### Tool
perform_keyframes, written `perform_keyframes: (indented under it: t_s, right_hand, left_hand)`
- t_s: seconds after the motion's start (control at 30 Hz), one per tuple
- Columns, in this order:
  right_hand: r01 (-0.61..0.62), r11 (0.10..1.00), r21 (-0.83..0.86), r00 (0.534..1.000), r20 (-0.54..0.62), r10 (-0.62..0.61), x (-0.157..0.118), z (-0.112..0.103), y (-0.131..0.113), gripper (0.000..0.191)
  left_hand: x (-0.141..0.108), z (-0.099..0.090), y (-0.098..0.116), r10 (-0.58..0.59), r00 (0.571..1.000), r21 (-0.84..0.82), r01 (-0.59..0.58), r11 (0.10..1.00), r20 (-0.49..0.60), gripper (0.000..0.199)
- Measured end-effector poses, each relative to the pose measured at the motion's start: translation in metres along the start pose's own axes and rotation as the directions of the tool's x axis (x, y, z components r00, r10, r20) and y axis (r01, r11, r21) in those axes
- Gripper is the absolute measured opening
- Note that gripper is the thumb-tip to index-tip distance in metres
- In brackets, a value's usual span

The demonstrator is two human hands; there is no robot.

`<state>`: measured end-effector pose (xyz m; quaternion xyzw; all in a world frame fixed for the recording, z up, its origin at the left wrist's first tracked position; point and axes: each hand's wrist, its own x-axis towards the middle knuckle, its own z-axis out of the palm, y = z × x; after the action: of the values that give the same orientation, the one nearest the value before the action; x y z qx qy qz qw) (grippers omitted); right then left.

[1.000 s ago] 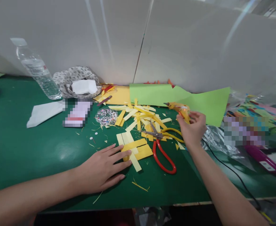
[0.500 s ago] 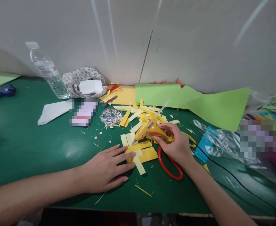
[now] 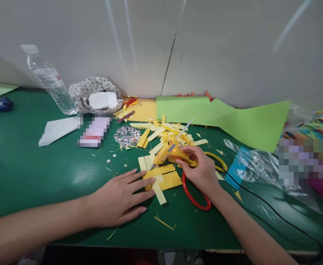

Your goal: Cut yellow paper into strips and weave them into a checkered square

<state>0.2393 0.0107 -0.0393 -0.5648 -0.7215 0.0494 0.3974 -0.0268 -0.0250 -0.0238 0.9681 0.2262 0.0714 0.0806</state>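
My right hand (image 3: 198,167) is closed around a yellow hot glue gun (image 3: 168,152) with a clear glue stick (image 3: 185,127) poking from its back. The nozzle points down and left, at the upper edge of some yellow paper strips (image 3: 170,180). Flat on the table, my left hand (image 3: 123,198) spreads its fingers, and its fingertips rest on the left part of these strips. A pale yellow strip (image 3: 159,191) crosses them. Scissors with one red handle (image 3: 194,197) and one yellow handle (image 3: 219,162) lie under my right hand; their blades are hidden.
Yellow paper scraps (image 3: 161,132) pile up behind the glue gun. Beyond are a round case of googly eyes (image 3: 127,136), a water bottle (image 3: 49,81), a patterned cloth bag (image 3: 80,94) and green paper (image 3: 189,110). A black cord (image 3: 263,200) runs rightward past clear plastic (image 3: 263,169).
The whole view has shifted slightly, so things appear a little further left. The glue gun's nozzle has moved slightly left along the strips. My left hand keeps its place on the paper.
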Motion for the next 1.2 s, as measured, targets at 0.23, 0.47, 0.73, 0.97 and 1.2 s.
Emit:
perform_keyframes:
  t_s: [0.23, 0.47, 0.73, 0.97, 1.2]
  right_hand:
    - [-0.001, 1.0, -0.026, 1.0, -0.009, 0.001, -0.0008, -0.0011, 0.0006, 0.027]
    - [0.052, 0.995, -0.088, 0.998, -0.026, -0.055, 0.0002, -0.0013, 0.0009, 0.024]
    - [0.119, 0.988, -0.1, 0.992, -0.022, -0.122, 0.0009, -0.0016, 0.0057, 0.024]
    - [0.127, 0.988, -0.086, 0.99, -0.054, -0.132, 0.0039, -0.0077, 0.0046, 0.028]
    - [0.13, 0.99, -0.05, 0.991, 0.009, -0.13, 0.006, -0.0089, -0.0033, 0.028]
  left_hand:
    - [0.0007, -0.0012, 0.0004, -0.002, 1.0, -0.014, 0.001, 1.0, -0.018, 0.037]
    - [-0.0003, 0.0014, -0.0012, 0.009, 0.999, -0.033, -0.01, 0.999, -0.032, 0.038]
    - [0.0006, 0.0, -0.0009, 0.004, 1.0, -0.023, -0.005, 1.0, -0.005, 0.039]
    - [0.0005, -0.0011, 0.0003, -0.005, 1.0, -0.022, 0.005, 1.0, -0.008, 0.038]
    - [0.0008, 0.0001, -0.0004, 0.004, 1.0, -0.018, -0.004, 1.0, 0.012, 0.039]
